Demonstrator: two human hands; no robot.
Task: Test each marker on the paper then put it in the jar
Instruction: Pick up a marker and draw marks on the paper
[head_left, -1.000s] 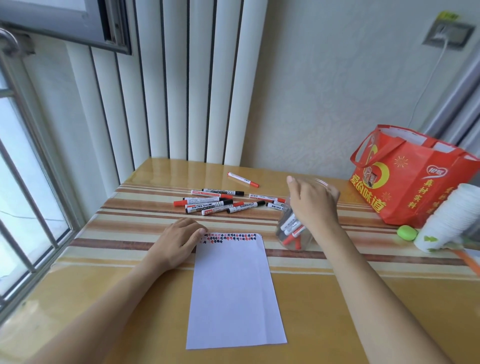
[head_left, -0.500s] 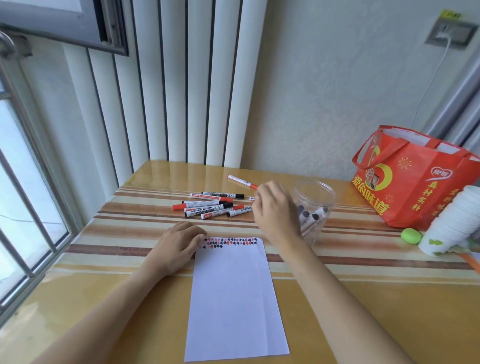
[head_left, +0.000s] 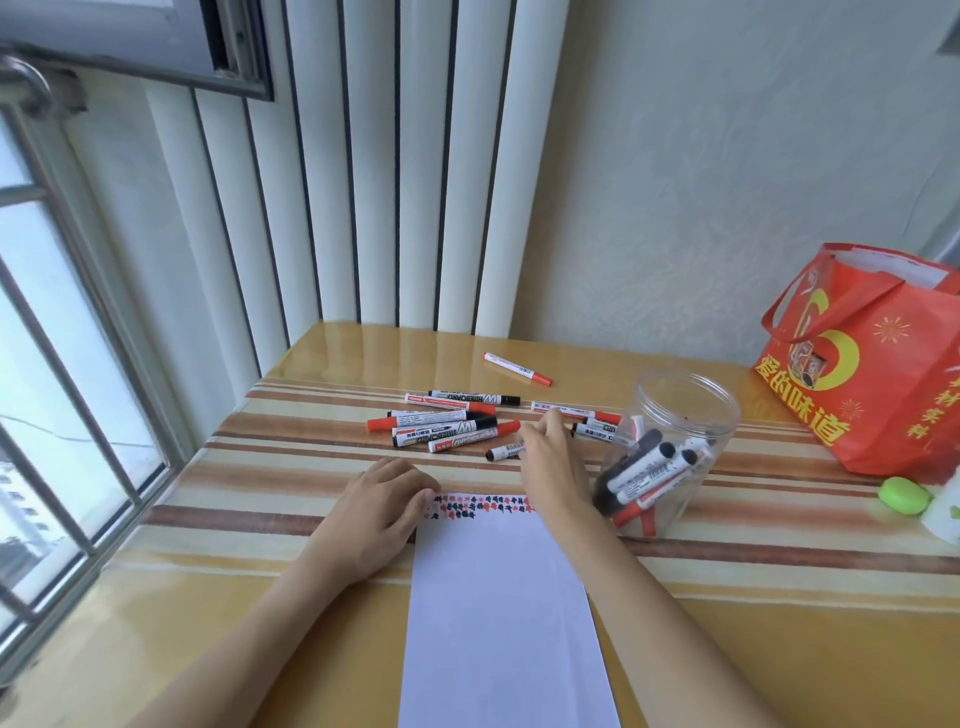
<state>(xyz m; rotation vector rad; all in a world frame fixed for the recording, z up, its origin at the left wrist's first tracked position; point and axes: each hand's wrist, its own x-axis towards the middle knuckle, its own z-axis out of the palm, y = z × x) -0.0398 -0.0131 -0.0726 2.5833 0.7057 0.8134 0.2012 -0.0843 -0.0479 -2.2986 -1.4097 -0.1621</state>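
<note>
Right hand at the loose markers, left hand flat on the paper.

Nearest, we see the smooth white paper; our left hand rests on its top-left corner, fingers relaxed. Beyond, our right hand, which has left the jar since a second ago, pinches a black-capped marker. The clear, round plastic jar stands beside it, markers inside; further markers lie scattered behind.

Two bare forearms, left hand and right hand — no sleeves, rings or watch visible
</note>
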